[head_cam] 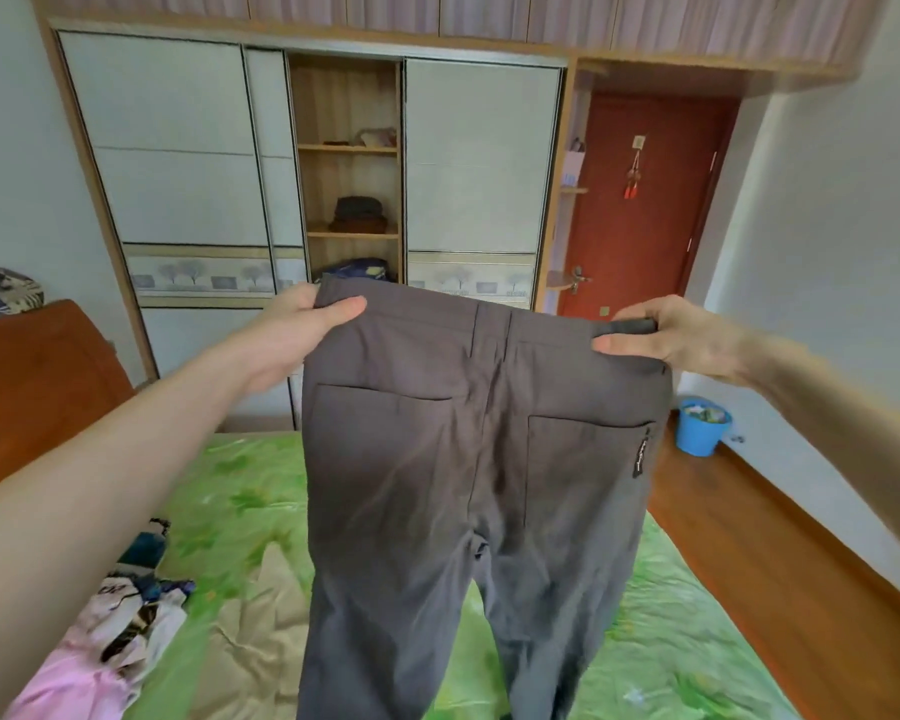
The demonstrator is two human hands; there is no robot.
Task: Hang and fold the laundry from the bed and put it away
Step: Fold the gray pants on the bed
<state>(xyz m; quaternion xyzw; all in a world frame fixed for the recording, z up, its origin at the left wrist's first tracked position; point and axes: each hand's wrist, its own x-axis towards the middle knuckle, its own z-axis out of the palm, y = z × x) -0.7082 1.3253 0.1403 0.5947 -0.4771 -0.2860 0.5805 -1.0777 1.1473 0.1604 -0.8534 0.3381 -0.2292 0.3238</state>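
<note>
Grey trousers (468,459): held up over bed (671,641), waistband corners pinched by left hand (302,324) and right hand (666,335), thumbs in front.

trousers (468,459) block centre view | wardrobe gap (352,163) open — floor strip (780,553) bare

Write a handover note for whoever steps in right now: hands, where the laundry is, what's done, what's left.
Left hand and right hand each pinch one end of the waistband of the grey trousers, held up over the bed with the back pockets facing the camera and the legs hanging down.
On the bed: a beige garment and a pile of pink and patterned clothes, unfolded.
Wardrobe is open in the middle; folded clothes already sit on a shelf.
Left: fold the trousers, deal with the rest, put everything away.
</note>
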